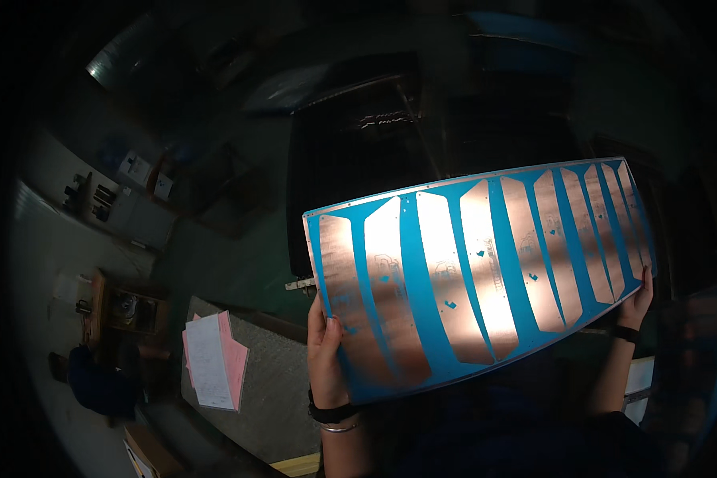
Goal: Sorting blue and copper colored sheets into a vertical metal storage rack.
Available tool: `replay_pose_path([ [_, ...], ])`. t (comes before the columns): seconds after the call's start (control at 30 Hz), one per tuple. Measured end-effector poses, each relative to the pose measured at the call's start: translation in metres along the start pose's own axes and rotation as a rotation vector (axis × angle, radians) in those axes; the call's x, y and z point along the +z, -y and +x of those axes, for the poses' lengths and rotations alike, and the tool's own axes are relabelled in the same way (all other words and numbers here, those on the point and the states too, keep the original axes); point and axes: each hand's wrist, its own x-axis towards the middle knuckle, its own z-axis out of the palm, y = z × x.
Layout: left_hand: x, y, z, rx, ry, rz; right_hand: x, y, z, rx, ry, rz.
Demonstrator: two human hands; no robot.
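Between my two hands I hold up a long flat copper-faced panel point(422, 263). Blue areas separate its shiny copper shapes, several of which carry small blue marks. My left hand point(327, 350) grips its near left edge, the thumb lying on the face and the other fingers around the edge. At the lower right corner my right hand point(639, 299) is closed on the edge, its fingers partly hidden behind the panel. The panel is tilted, its face catching bright light. A dark band and a bracelet circle my left wrist, and a dark band my right.
White and pink papers point(209, 362) lie on a grey surface point(275, 390) to the left. Beyond the panel stands a dark machine or rack point(350, 151), hard to make out. A person in dark clothing point(103, 382) is at the far left, near a wooden box-like unit point(131, 307).
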Motion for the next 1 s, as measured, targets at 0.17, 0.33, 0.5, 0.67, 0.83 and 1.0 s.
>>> replay_pose_path([
  [0.17,-0.009,-0.004,0.0,-0.054,0.036,-0.084,0.044,-0.001,-0.011,-0.014,-0.003,-0.024],
  [0.33,-0.016,-0.01,-0.002,-0.077,0.023,-0.063,0.069,-0.009,-0.019,-0.008,-0.025,-0.015],
  [0.5,-0.04,-0.002,0.003,-0.076,0.024,0.001,0.077,-0.015,-0.02,0.021,-0.059,-0.046],
  [0.67,-0.038,-0.003,0.005,-0.071,-0.058,0.091,0.096,-0.015,-0.029,-0.047,-0.033,-0.123],
  [0.83,-0.07,0.012,0.005,-0.08,-0.035,0.143,0.121,-0.016,-0.033,0.014,0.047,-0.17],
  [1.0,-0.045,0.005,-0.004,-0.036,-0.189,0.219,0.143,-0.013,-0.038,0.027,0.064,-0.199],
])
